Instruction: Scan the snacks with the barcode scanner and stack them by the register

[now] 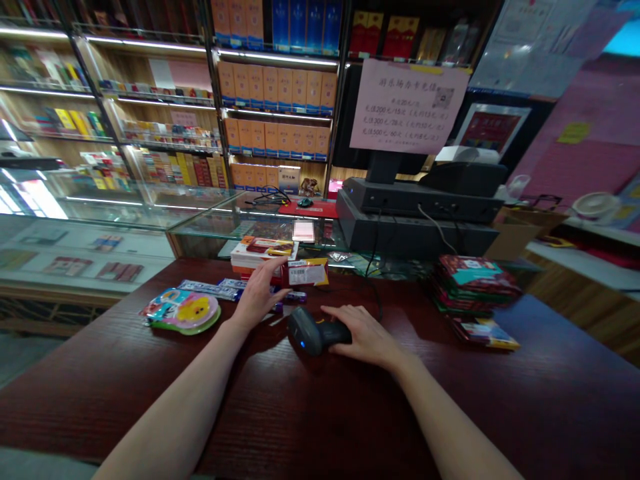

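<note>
My left hand (261, 293) reaches over the wooden counter. Its fingers and thumb close around the left end of a red and yellow snack packet (306, 274), whose white barcode label faces me. In my right hand (363, 331) is the handle of a black barcode scanner (306, 331). The scanner lies low over the counter with its head to the left and a small blue light lit. Behind my left hand sits a white and orange box (243, 257). Left of that hand are purple-wrapped sticks (215, 289) and a colourful toy-like package (183, 311).
A stack of dark red and green packets (473, 283) stands at the right, with a smaller packet (487, 332) in front. Behind the counter (320, 413) are a glass display case (210, 217), a black register (415, 227) and a monitor bearing a paper notice (407, 107).
</note>
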Demonstrator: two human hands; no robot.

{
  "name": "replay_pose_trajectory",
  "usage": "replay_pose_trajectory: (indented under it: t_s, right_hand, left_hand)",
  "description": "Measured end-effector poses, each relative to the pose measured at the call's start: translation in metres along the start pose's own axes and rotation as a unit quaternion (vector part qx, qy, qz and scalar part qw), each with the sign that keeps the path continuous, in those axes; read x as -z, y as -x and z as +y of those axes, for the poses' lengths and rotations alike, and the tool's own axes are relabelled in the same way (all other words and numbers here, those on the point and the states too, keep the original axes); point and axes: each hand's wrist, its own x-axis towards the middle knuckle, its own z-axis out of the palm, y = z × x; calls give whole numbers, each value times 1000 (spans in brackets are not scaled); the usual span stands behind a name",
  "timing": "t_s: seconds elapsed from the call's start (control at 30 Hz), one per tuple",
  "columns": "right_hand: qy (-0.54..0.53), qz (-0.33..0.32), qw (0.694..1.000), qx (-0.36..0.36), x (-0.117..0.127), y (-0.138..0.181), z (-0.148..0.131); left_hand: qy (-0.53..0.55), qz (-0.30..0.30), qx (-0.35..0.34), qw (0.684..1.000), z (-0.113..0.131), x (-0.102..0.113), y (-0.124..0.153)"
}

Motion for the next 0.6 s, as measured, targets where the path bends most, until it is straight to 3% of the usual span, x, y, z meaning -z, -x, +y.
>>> replay_pose_trajectory:
  t_s: [0.3, 0.6]
  right_hand:
    - [27, 3, 999, 26, -1, -2, -4]
    - [-37, 52, 998, -13, 16, 6, 5]
  left_hand:
    - [2, 3, 10, 1000, 2, -2, 1]
    - [-6, 6, -2, 1000, 0, -5, 2]
